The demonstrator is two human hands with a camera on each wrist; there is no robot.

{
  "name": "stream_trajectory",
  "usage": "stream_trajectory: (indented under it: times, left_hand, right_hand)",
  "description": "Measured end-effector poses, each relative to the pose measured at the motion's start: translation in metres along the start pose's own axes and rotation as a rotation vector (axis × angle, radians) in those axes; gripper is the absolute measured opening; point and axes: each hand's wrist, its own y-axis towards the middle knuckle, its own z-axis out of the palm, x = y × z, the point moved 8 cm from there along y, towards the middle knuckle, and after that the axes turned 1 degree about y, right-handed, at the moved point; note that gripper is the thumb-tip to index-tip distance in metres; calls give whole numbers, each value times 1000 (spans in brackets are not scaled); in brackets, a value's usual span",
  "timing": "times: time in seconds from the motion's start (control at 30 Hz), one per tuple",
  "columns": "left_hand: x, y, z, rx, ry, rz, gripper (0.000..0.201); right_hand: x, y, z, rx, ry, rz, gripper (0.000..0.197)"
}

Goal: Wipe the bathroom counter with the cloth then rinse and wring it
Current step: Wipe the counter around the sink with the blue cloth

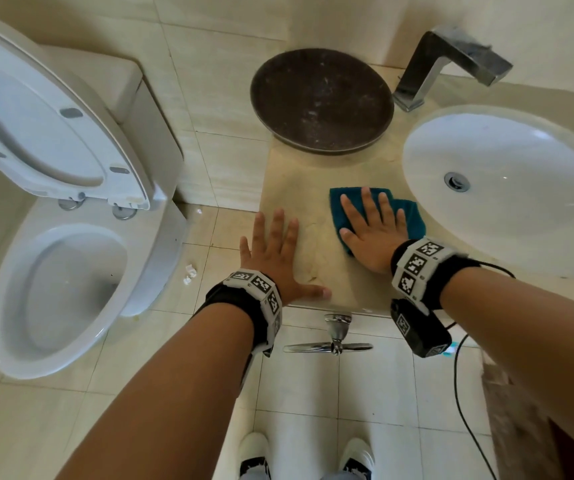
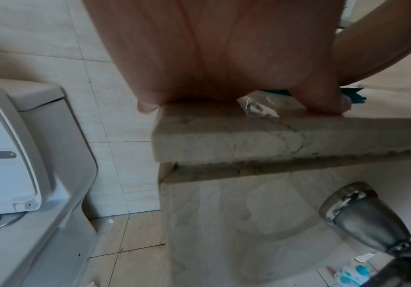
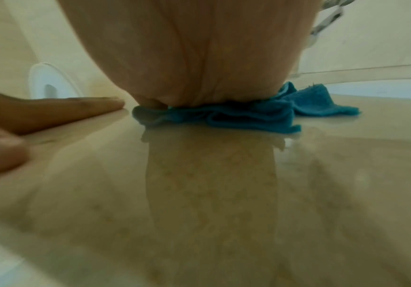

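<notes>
Right hand (image 1: 372,233): fingers spread, flat on teal cloth (image 1: 412,216) | Left hand (image 1: 275,258): spread flat on counter (image 1: 316,265), just beside cloth | Sink (image 1: 507,147): beyond right hand

You had bare tabletop (image 1: 316,251) between your hands; dark plate (image 1: 322,98) blocked the back, sink (image 1: 507,188) lay right.

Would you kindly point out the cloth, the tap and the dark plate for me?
cloth (image 1: 410,216): head view, its right part beside the fingers.
tap (image 1: 451,57): head view, the top of its angled spout.
dark plate (image 1: 320,98): head view, its middle.
</notes>
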Motion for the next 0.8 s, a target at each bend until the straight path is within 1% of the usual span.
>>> stream_trajectory:
  times: [0.1, 0.17, 0.27, 0.4, 0.47, 0.53, 0.57, 0.6, 0.63, 0.7, 0.73, 0.8]
  left_hand:
    - [0, 1, -1, -5, 7, -3, 128]
    - [0, 2, 0, -12, 16, -4, 128]
    - [0, 2, 0, -9, 25, -8, 128]
    - [-1, 0, -2, -7, 21, -20, 128]
    - [0, 0, -2, 19, 22, -27, 127]
    - [2, 0, -2, 46, 43, -52, 125]
    - [1, -1, -5, 42, 55, -68, 121]
    - [-2, -1, -11, 10, 47, -78, 114]
    - [-8, -2, -19, -55, 12, -78, 104]
    - [-30, 0, -38, -196, -59, -35, 81]
    - [-45, 3, -42, -214, -59, 4, 74]
    - [-78, 14, -42, -166, -39, 87, 67]
  right_hand:
    - [22, -9, 11, 19, -51, -105, 60]
    - [32, -10, 14, 18, -61, -143, 61]
    - [32, -3, 10, 23, -53, -151, 58]
    - [29, 11, -1, 9, 1, -104, 57]
    - [28, 7, -4, 1, 37, -138, 60]
    - [14, -7, -6, -38, 89, -171, 62]
    - [1, -17, -6, -77, 106, -155, 63]
    - [-16, -27, -5, -127, 119, -116, 64]
    - [-34, -38, -4, -179, 132, -65, 63]
    - [-69, -55, -1, -272, 133, 34, 61]
    - [-86, -61, 2, -300, 124, 75, 61]
    - [-115, -67, 9, -303, 132, 157, 64]
